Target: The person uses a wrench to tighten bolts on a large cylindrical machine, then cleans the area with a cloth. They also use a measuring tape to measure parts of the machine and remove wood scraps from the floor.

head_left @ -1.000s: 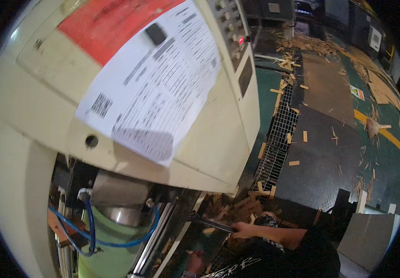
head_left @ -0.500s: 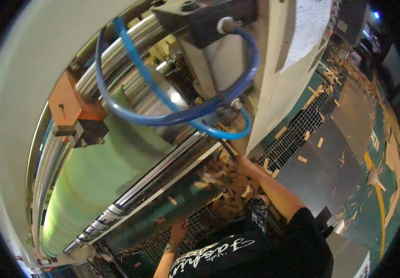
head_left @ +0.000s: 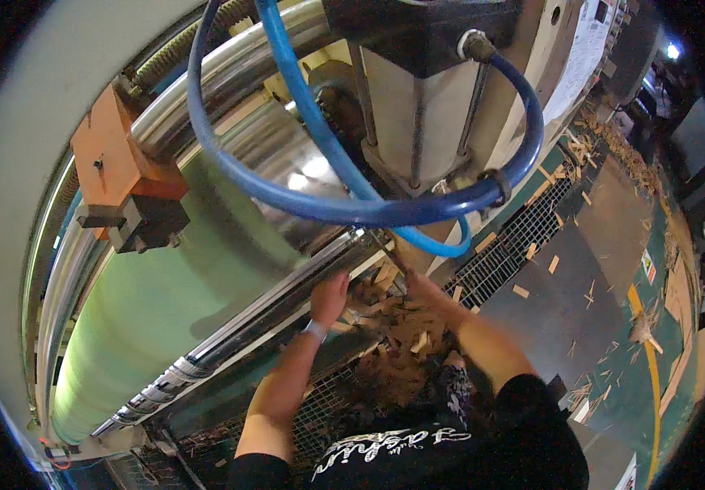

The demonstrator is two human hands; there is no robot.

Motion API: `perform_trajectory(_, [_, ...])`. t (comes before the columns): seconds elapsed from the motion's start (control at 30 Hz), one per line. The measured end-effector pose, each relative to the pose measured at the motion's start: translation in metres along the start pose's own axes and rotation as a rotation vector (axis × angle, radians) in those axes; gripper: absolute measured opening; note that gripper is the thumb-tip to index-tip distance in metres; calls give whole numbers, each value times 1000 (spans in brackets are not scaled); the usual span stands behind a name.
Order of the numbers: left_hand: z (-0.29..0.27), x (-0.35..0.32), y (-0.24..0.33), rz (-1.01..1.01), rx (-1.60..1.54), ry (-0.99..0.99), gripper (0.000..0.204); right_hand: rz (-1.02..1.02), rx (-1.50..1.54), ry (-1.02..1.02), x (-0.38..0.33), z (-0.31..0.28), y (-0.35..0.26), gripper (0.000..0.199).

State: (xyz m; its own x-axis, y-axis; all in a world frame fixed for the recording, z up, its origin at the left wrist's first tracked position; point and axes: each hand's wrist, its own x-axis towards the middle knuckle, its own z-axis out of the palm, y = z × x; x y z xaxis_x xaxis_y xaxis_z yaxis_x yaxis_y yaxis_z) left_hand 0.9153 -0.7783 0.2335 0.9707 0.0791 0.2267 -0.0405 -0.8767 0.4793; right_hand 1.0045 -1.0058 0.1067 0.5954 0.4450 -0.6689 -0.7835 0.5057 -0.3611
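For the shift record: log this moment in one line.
left hand: on metal rail | right hand: in wood scraps | green roller above

Right hand's fingertips hidden among wood scraps under the roller.

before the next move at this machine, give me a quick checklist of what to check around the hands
1. Left hand placement: fingers up at the steel rails beside the green roller; whether it touches them, cannot tell.
2. Right hand placement: reaching into the gap above the wood scraps, close to the machine parts; not ok.
3. Roller stopped: cannot tell from one picture.
4. Blue hose clear of the hands: it loops above them, apart; ok.
5. Scrap pile cleared: pieces are heaped under both hands; not ok.
6. Footing: wood bits are scattered over the floor grate; not ok.
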Motion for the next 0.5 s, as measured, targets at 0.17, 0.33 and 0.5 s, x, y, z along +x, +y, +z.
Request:
perform_trajectory(0.17, [75,51,-58,-20,117,-9,24,-390,-1669,-8,5,5,13,24])
perform_trajectory(0.33, [94,70,-59,-54,262,48,18,-414,-1936,-46,-14,6,1,23])
perform_trajectory(0.5, [84,75,-51,-24,257,6,17,-388,-1778,128,-5,-15,18,14])
